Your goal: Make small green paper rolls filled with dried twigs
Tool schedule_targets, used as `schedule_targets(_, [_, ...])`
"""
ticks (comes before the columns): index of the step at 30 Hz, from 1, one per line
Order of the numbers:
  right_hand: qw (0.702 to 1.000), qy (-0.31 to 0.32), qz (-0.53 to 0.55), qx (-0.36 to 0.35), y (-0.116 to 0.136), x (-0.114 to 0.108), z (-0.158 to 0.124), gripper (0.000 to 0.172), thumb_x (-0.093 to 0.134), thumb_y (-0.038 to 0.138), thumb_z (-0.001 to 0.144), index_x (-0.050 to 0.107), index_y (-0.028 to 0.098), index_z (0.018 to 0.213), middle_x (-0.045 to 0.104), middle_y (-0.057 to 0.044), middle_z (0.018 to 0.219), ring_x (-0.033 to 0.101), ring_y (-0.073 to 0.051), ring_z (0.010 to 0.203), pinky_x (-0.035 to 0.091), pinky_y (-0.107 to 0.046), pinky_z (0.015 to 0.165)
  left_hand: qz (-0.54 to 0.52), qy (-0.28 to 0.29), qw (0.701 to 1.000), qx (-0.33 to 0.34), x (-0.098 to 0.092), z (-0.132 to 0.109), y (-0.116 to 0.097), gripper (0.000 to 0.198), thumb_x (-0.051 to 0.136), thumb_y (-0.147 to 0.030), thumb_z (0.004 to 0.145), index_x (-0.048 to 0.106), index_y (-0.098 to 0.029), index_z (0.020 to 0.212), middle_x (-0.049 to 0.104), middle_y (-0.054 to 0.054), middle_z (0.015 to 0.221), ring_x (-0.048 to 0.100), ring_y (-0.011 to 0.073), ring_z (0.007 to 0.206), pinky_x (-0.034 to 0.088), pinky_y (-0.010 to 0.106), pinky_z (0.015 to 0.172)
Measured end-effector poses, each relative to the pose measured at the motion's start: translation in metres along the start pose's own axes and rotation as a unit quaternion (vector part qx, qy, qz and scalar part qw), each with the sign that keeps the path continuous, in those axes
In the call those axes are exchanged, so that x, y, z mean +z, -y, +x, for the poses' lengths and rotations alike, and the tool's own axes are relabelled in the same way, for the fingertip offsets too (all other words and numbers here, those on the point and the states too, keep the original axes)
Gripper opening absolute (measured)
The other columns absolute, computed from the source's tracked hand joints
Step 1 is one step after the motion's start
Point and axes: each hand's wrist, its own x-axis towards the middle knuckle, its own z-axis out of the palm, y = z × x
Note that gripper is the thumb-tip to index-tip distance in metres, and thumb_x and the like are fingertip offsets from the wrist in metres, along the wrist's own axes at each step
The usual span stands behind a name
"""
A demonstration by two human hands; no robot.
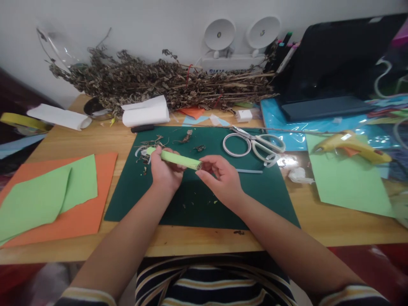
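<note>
A rolled tube of light green paper [180, 159] lies across my left hand [167, 170], whose fingers wrap round it. Brown dried plant matter shows in the tube's right end. My right hand [221, 177] is at that end, thumb and forefinger curled against its rim. Both hands are above a dark green cutting mat [197, 212]. Dried plant bits [153, 148] lie on the mat beyond my left hand. White-handled scissors [251, 142] rest on the mat's far right part, with a thin whitish stick [249, 171] nearer me.
Green sheets [35, 199] overlap orange paper [92, 216] at left. A yellow glue gun [353, 146] rests on green paper [350, 187] at right. Behind are dried plants [159, 80], a paper roll [146, 114], a black marker [142, 128] and a dark tablet-like device [338, 59].
</note>
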Motion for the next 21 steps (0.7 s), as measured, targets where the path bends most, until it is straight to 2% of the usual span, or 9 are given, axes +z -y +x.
schedule_targets(3, [0.996,-0.014,0.039,0.078,0.0004,-0.0009,0.0028,0.015,0.057,0.028,0.067,0.055,0.018,0.078,0.059,0.0,0.069,0.054,-0.009,0.061,0.045,-0.021,0.056,0.008,0.015,1.0,0.004,-0.0006,-0.0005,-0.0004,0.03,0.029,-0.036,0.079,0.035,-0.019,0.055,0.037,-0.004,0.038,0.034,0.0094,0.028,0.028,0.021,0.033])
schedule_targets(7, [0.992,-0.01,0.035,0.124,0.0034,-0.0047,0.0054,0.013,0.057,0.029,0.067,0.056,0.017,0.071,0.055,0.002,0.059,0.049,-0.007,0.053,0.04,-0.021,0.051,0.004,0.015,1.0,0.027,-0.0005,-0.0001,-0.0012,0.029,0.03,-0.035,0.079,0.036,-0.019,0.056,0.037,-0.004,0.037,0.034,0.0095,0.028,0.028,0.021,0.032])
schedule_targets(12, [0.985,-0.004,0.064,0.158,0.0001,-0.0056,0.0071,0.015,0.056,0.031,0.067,0.056,0.016,0.069,0.055,0.002,0.055,0.048,-0.007,0.05,0.039,-0.021,0.05,0.014,0.01,0.996,0.09,-0.0009,-0.0005,-0.0024,0.027,0.031,-0.034,0.079,0.037,-0.019,0.057,0.041,-0.004,0.038,0.037,0.0102,0.028,0.031,0.022,0.032])
schedule_targets(15, [0.98,-0.003,0.094,0.176,-0.0028,-0.0054,0.0081,0.014,0.054,0.03,0.068,0.056,0.016,0.069,0.056,0.002,0.055,0.049,-0.007,0.051,0.039,-0.021,0.051,0.023,0.028,0.991,0.129,-0.0028,-0.0007,-0.0028,0.028,0.032,-0.035,0.078,0.038,-0.019,0.057,0.042,-0.004,0.039,0.039,0.0105,0.028,0.031,0.022,0.032])
schedule_targets(21, [0.985,-0.006,0.057,0.162,-0.0003,-0.0076,0.0101,0.008,0.052,0.023,0.066,0.054,0.016,0.064,0.053,0.003,0.052,0.045,-0.006,0.049,0.035,-0.019,0.047,0.041,0.053,0.983,0.17,-0.0063,0.0011,-0.0021,0.027,0.034,-0.035,0.078,0.04,-0.019,0.057,0.044,-0.004,0.041,0.04,0.0108,0.029,0.031,0.022,0.032])
